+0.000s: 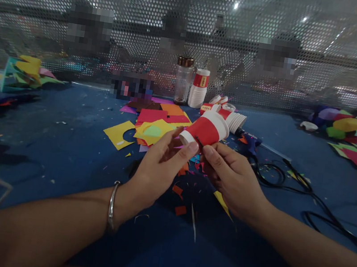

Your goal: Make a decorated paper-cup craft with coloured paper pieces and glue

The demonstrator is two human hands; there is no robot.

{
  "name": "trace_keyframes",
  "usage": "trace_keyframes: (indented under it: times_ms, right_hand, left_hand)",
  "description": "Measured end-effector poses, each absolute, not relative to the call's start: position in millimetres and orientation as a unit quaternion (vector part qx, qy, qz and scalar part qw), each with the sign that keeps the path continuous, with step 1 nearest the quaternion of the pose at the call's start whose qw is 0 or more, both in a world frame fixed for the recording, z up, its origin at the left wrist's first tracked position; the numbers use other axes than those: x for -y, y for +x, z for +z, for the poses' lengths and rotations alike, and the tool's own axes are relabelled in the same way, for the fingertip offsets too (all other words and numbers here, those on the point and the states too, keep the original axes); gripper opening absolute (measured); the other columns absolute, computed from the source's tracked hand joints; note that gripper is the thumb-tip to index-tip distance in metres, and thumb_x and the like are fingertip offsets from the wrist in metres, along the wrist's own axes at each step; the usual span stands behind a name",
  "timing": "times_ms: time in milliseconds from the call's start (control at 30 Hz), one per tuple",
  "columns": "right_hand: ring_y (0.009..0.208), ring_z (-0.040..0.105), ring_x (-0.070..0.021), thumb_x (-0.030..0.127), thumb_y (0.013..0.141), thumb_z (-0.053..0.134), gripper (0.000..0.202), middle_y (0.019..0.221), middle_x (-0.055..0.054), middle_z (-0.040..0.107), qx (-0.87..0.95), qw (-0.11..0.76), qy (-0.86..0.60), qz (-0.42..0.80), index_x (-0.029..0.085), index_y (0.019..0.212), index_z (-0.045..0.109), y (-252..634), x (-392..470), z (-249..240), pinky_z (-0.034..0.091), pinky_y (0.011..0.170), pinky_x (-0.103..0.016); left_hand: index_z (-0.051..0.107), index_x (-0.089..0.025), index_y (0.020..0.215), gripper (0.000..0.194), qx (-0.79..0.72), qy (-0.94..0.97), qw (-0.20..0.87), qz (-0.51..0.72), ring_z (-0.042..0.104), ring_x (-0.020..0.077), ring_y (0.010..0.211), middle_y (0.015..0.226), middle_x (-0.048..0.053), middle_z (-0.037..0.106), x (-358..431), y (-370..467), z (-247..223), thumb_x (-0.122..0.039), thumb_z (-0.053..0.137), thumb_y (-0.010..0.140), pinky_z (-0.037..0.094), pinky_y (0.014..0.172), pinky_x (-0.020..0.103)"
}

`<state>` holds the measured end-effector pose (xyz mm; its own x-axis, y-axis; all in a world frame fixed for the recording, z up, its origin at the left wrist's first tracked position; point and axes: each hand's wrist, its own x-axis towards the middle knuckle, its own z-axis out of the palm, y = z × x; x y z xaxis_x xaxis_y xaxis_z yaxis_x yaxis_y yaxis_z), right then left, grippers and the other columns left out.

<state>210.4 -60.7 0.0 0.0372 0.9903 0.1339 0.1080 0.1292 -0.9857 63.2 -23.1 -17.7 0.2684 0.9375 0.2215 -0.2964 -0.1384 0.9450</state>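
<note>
Paper cup (208, 130), red-and-white, tilted above blue table (76, 140); left hand (164, 158) grasping near its base, grip of right hand (231, 173) unclear. Presumably light, crushable; best taken gently by rim or base.

Between your left hand (155, 170) and right hand (235, 178) is a cup (206, 131) — behind it, near the table's (74, 148) far edge, a bottle (183, 82) stands left of stacked cups (197, 96).

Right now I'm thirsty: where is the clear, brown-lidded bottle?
In the head view, the clear bottle stands upper centre, far across the blue table, just left of the upright stack of white paper cups.
</note>
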Motion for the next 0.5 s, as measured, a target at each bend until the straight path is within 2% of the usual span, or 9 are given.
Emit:
trace_keyframes:
  times_ms: [100,367,500]
  right_hand:
    - [0.045,0.027,-0.0056,0.061,0.081,0.067,0.044,0.054,0.009,0.037,0.531,0.516,-0.503,0.446,0.02,0.073,0.052,210.3,60.6,0.3,0.019,0.039,-0.021]
    - [0.044,0.025,-0.0047,0.06,0.082,0.067,0.045,0.054,0.01,0.036,0.537,0.516,-0.501,0.441,0.019,0.072,0.052,211.1,62.8,-1.9,0.018,0.038,-0.02]
    - [0.044,0.025,-0.0049,0.059,0.084,0.065,0.043,0.054,0.01,0.035,0.543,0.517,-0.494,0.44,0.02,0.072,0.052,211.5,63.3,-1.5,0.019,0.039,-0.02]
  left_hand:
    - [0.066,-0.017,0.099,0.025,-0.286,0.532,0.619,0.503,0.067,0.0198,0.098,0.105,0.008,0.072,20.1,63.4,-17.5,-0.037,0.07,0.085,0.052,0.095,0.036]
    - [0.066,-0.018,0.113,0.027,-0.275,0.597,0.553,0.512,0.067,0.0193,0.107,0.116,0.009,0.072,22.1,59.5,-16.0,-0.031,0.067,0.089,0.051,0.097,0.033]
    - [0.065,-0.017,0.116,0.032,-0.292,0.637,0.5,0.509,0.069,0.0178,0.098,0.113,0.009,0.073,23.9,56.7,-12.6,-0.034,0.067,0.089,0.054,0.091,0.031]
